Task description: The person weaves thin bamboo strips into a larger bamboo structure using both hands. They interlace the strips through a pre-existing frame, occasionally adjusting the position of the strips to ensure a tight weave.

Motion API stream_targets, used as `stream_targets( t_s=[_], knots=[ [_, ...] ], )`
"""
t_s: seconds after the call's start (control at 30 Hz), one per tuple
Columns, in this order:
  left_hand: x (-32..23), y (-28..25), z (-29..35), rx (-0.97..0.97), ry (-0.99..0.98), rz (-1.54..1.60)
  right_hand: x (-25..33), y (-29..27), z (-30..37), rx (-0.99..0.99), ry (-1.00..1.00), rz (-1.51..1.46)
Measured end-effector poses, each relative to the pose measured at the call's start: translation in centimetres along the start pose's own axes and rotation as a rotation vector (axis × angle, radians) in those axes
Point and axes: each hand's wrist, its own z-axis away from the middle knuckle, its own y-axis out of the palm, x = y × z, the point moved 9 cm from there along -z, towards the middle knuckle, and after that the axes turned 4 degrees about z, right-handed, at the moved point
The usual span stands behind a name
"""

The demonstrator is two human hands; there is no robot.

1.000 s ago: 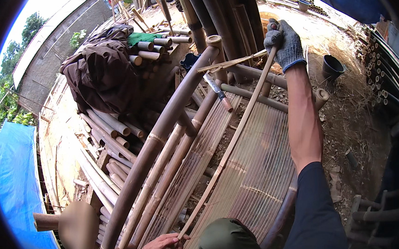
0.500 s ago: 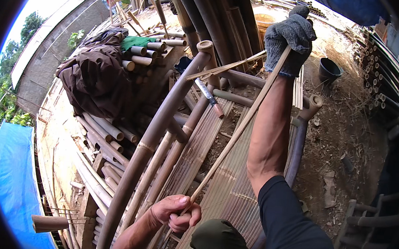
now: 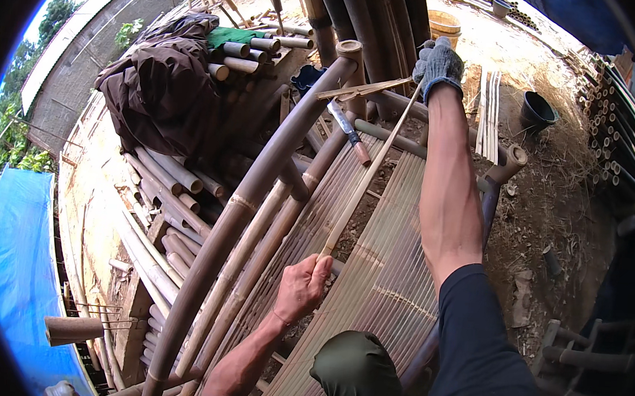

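Observation:
A long, thin bamboo strip [image 3: 366, 185] stretches between my two hands above a bamboo bench with a slatted seat [image 3: 394, 255]. My bare left hand [image 3: 302, 289] is closed in a fist around its near end. At the far end, my right hand [image 3: 440, 68], in a grey knitted glove, grips the strip with the arm stretched out. Below the strip, a dark gap shows between two groups of slats. A knife [image 3: 350, 134] with a wooden handle rests at the bench's far left, close to the strip. Split bamboo pieces [image 3: 365, 89] lie across the frame beyond it.
Bamboo poles [image 3: 171, 239] and a brown cloth heap [image 3: 160, 84] lie left of the bench. Several pale strips [image 3: 489, 114] lean at its far right end. A black bucket [image 3: 537, 110] stands on the dirt, with stacked bamboo [image 3: 609, 134] beyond. A blue tarp [image 3: 18, 265] is far left.
My left hand has moved forward and up along the bench and turned into a fist. My right hand has reached farther away, and the strip has shifted forward with both hands.

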Motion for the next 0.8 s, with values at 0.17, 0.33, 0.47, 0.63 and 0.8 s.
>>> stream_targets(
  t_s=[0.17,0.33,0.47,0.63,0.8],
  knots=[
    [2.3,0.1,0.0,-0.254,0.173,-0.472,-2.7,0.7,0.6,0.008,0.029,0.15],
    [3.5,4.4,-1.4,-0.186,0.198,-0.299,-2.9,-4.9,-10.9,0.157,-0.22,0.573],
    [6.0,4.1,0.7,0.441,-0.354,0.622,-4.4,-1.4,0.1,0.805,0.064,-0.724],
    [-0.1,4.6,3.9,0.939,-0.696,1.358,6.5,0.4,5.9,1.135,0.037,-1.023],
    [-4.1,5.3,5.8,1.134,-0.703,1.365,11.6,1.0,8.6,1.19,-0.049,-1.071]
  ],
)
